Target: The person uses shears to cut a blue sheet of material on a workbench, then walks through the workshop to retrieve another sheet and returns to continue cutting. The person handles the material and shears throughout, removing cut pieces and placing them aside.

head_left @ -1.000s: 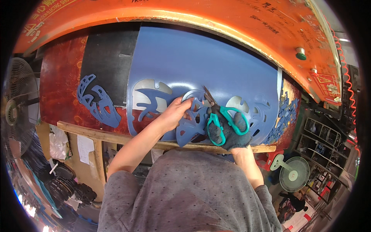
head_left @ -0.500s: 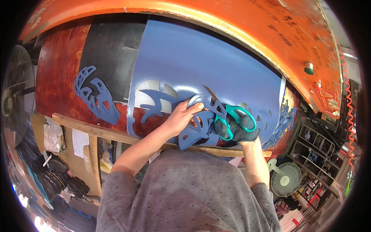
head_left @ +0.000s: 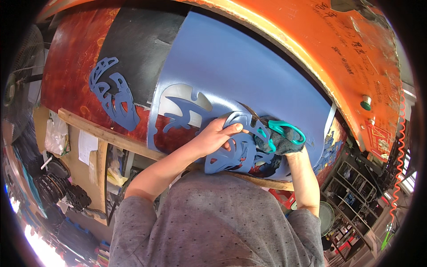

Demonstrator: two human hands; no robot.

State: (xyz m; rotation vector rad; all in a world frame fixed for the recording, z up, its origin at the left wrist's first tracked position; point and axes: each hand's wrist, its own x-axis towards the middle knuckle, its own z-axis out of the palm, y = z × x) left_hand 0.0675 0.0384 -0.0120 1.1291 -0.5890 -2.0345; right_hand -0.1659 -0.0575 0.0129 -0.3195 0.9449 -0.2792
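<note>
My bare left hand (head_left: pixel 215 138) pinches a blue cut-out piece (head_left: pixel 242 118) with curved openings, thumb on top. More blue cut-outs (head_left: pixel 222 158) lie under that hand at the table's front edge. In a dark grey glove, my right hand (head_left: pixel 289 141) grips scissors (head_left: pixel 278 123) with teal handles. Their dark blades point up and left, passing behind or beside the held piece; whether they touch it I cannot tell. Beneath both hands spreads a large blue sheet (head_left: pixel 249 66) with shaped holes cut through it.
A stack of blue cut-outs (head_left: pixel 122 104) rests on a black sheet (head_left: pixel 138 49) and the red-brown tabletop (head_left: pixel 73 66) at left. An orange machine beam (head_left: pixel 338 49) overhangs the far side. Blue scraps (head_left: pixel 331 147) lie at right. Fans stand at both sides.
The head view has turned and shifted a little. Both hands stay close together, and the scissors have moved slightly right and tilted, with the lower handle loop now more hidden behind the held piece.
</note>
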